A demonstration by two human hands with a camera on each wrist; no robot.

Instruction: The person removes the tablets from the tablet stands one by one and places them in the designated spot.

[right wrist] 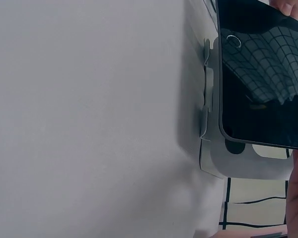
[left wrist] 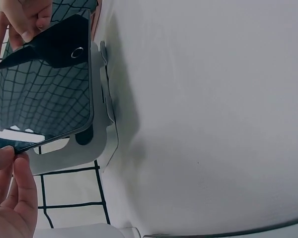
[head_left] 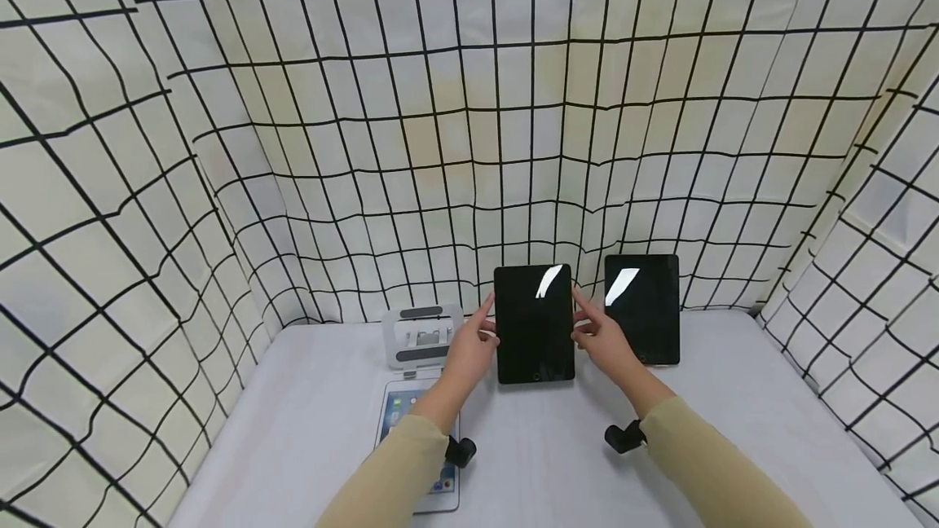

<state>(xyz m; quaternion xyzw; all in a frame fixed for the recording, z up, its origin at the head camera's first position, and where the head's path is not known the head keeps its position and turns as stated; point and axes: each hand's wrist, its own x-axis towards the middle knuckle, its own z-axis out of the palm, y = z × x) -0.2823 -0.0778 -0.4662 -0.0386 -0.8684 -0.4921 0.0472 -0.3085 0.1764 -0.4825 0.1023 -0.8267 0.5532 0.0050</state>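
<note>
Fingertips of the left hand (head_left: 469, 353) pinch one side edge of a black tablet (head_left: 535, 328); fingers of the right hand (head_left: 605, 345) hold the opposite edge, their exact closure partly hidden. Tablet sits between the two hands, upright and tilted back, screen toward the wearer, home button at the bottom. Directly behind it is a pale stand (left wrist: 97, 148); whether the two touch cannot be told. To the right, a second black tablet (head_left: 645, 316) stands propped. To the left is a white stand (head_left: 421, 355) with grey pads; nearer, a white-framed tablet (head_left: 399, 410) lies flat, screen lit, partly covered by the left forearm. Surface: white table (head_left: 535, 455). Surroundings: pale walls (head_left: 440, 145) bearing a black grid.
</note>
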